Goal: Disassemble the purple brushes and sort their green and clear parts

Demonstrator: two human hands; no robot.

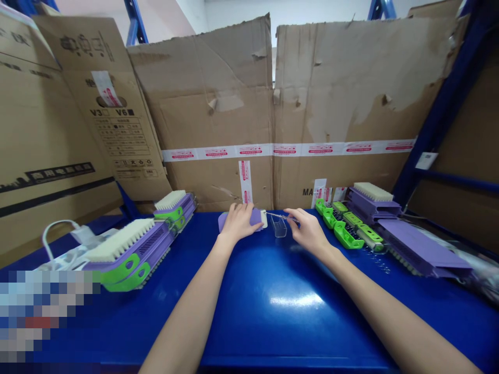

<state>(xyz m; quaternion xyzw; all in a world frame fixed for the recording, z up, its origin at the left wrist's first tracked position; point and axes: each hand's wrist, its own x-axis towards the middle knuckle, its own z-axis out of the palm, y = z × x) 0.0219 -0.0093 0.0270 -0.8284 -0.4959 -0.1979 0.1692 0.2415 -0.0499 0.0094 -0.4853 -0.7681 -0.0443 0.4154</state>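
My left hand (238, 221) lies over a purple brush piece (257, 217) at the back of the blue table (273, 306), fingers curled down on it. My right hand (307, 228) pinches a thin metal tool (281, 215) whose tip points left toward the white end of the purple piece. A small clear plastic tray (279, 227) sits between the two hands, just under the tool.
Stacks of purple brushes with white bristles and green handles (132, 249) lie on the left. Green handles (346, 228) and purple brush bodies (413, 244) lie on the right. Cardboard boxes (218, 114) wall the back and left; a blue rack post (440, 119) stands at the right.
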